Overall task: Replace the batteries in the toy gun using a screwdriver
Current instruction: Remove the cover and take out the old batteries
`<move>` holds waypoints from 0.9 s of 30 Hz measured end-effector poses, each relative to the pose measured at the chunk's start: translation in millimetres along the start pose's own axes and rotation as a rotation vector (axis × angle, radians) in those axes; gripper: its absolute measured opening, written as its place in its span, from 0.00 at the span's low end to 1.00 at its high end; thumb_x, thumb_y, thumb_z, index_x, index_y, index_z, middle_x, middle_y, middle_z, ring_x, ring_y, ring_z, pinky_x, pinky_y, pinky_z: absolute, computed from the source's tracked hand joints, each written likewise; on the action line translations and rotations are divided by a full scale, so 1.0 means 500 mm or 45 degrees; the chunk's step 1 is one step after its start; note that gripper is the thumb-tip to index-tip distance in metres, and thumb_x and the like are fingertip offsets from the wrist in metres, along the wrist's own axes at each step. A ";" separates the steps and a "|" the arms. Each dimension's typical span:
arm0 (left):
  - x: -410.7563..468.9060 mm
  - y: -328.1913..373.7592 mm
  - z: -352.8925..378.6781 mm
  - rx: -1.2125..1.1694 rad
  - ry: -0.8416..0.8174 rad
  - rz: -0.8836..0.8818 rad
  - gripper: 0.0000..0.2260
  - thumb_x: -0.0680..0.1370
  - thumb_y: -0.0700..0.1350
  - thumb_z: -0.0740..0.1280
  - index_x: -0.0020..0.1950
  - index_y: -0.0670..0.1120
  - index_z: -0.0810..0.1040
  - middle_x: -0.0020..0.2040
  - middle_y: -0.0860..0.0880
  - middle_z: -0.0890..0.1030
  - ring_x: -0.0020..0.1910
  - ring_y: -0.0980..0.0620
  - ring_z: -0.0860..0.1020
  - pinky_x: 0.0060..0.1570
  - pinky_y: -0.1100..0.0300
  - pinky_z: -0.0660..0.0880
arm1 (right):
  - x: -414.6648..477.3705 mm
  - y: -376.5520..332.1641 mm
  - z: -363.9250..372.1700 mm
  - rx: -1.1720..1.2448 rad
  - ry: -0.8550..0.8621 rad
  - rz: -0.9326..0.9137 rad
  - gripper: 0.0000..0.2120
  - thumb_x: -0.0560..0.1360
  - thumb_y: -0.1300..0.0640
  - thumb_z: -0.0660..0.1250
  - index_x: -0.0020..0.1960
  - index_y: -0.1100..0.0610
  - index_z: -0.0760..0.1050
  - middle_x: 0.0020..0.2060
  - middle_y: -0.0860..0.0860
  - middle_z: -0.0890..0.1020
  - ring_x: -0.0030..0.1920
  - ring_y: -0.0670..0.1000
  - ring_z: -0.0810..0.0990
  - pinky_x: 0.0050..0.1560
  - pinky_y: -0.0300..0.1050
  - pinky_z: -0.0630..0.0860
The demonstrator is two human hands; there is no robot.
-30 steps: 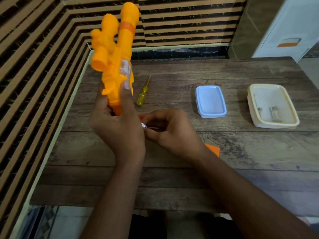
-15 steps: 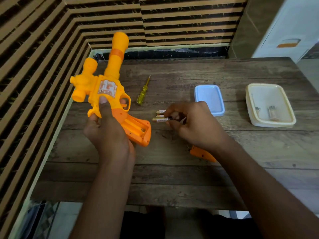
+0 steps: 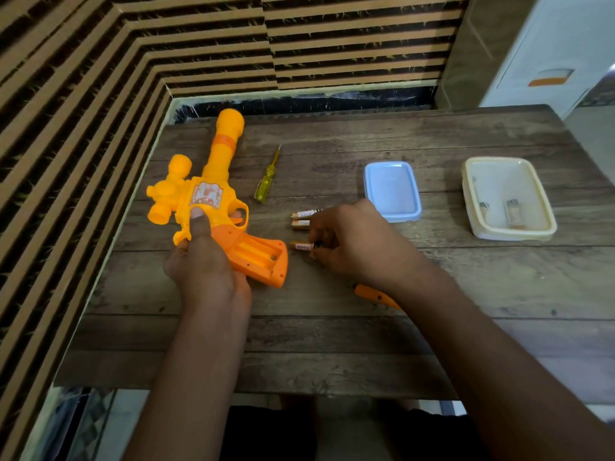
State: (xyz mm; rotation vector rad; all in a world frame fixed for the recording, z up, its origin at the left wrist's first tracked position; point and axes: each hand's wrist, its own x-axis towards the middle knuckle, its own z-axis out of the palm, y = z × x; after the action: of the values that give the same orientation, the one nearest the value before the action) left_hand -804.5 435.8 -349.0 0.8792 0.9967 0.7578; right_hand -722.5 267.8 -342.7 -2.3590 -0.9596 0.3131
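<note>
While the left hand (image 3: 203, 261) is gripping the toy gun (image 3: 206, 194) on the table (image 3: 332, 344), its handle compartment (image 3: 258, 252) open and empty, the right hand (image 3: 352, 241) is pinching one battery (image 3: 301, 246) beside two more batteries (image 3: 304, 214); loading, refitting the cover (image 3: 372, 294) and tightening with the screwdriver (image 3: 266, 176) are probably remaining.

The left hand (image 3: 203, 264) grips the toy gun (image 3: 213, 181), its handle compartment open; the right hand (image 3: 359, 241) pinches one battery (image 3: 301, 246) against the worktop (image 3: 332, 344); two more batteries (image 3: 303, 218) lie just beyond; the screwdriver (image 3: 266, 181) lies beside the barrel.
</note>
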 end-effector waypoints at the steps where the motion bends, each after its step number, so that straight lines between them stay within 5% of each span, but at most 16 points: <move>1: 0.000 -0.002 -0.001 0.003 -0.009 -0.008 0.05 0.83 0.52 0.70 0.50 0.52 0.79 0.47 0.52 0.87 0.42 0.56 0.87 0.51 0.49 0.85 | 0.002 0.002 0.002 -0.014 0.003 0.010 0.06 0.73 0.54 0.73 0.49 0.52 0.84 0.42 0.54 0.85 0.44 0.56 0.83 0.47 0.53 0.83; 6: 0.012 -0.011 -0.009 0.082 0.022 0.023 0.05 0.82 0.50 0.72 0.51 0.52 0.78 0.54 0.48 0.86 0.53 0.49 0.87 0.56 0.45 0.84 | 0.010 0.000 0.015 -0.118 0.017 0.062 0.08 0.75 0.53 0.71 0.53 0.52 0.84 0.47 0.57 0.85 0.48 0.61 0.84 0.50 0.54 0.83; 10: 0.026 -0.020 -0.035 0.189 -0.010 -0.069 0.07 0.80 0.51 0.74 0.56 0.52 0.81 0.58 0.50 0.86 0.54 0.55 0.85 0.51 0.52 0.83 | 0.009 -0.007 0.021 -0.167 0.007 0.047 0.08 0.77 0.55 0.71 0.55 0.54 0.83 0.51 0.57 0.83 0.51 0.60 0.83 0.51 0.53 0.82; 15: 0.011 -0.024 -0.055 0.412 0.099 0.195 0.08 0.74 0.48 0.80 0.45 0.51 0.82 0.44 0.54 0.85 0.42 0.57 0.83 0.45 0.62 0.77 | 0.002 -0.012 0.016 -0.163 -0.004 0.036 0.09 0.78 0.59 0.70 0.57 0.58 0.83 0.54 0.59 0.82 0.54 0.61 0.82 0.54 0.54 0.81; 19: -0.008 -0.015 -0.055 0.487 0.186 0.251 0.14 0.73 0.45 0.81 0.49 0.51 0.77 0.45 0.52 0.81 0.42 0.55 0.80 0.44 0.63 0.73 | -0.005 -0.016 0.009 -0.150 0.011 0.013 0.10 0.77 0.58 0.71 0.58 0.58 0.83 0.54 0.59 0.83 0.55 0.62 0.82 0.56 0.54 0.81; 23: -0.007 -0.017 -0.055 0.627 0.279 0.277 0.28 0.71 0.46 0.83 0.67 0.40 0.78 0.61 0.42 0.83 0.58 0.43 0.83 0.51 0.56 0.73 | -0.004 -0.010 0.008 -0.125 0.029 0.048 0.11 0.77 0.59 0.71 0.58 0.56 0.84 0.54 0.58 0.83 0.54 0.61 0.82 0.54 0.51 0.80; 27: -0.021 -0.013 -0.056 0.649 0.339 0.335 0.31 0.70 0.45 0.83 0.69 0.38 0.78 0.65 0.42 0.82 0.62 0.44 0.82 0.52 0.56 0.75 | -0.007 -0.006 0.001 -0.096 0.048 0.065 0.11 0.75 0.61 0.73 0.57 0.55 0.85 0.54 0.57 0.82 0.54 0.60 0.82 0.52 0.49 0.79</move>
State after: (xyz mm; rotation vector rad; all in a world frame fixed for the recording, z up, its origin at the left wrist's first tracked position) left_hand -833.4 431.1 -358.7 1.3957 1.3595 0.8737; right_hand -727.0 267.1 -341.3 -2.4519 -0.9096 0.2557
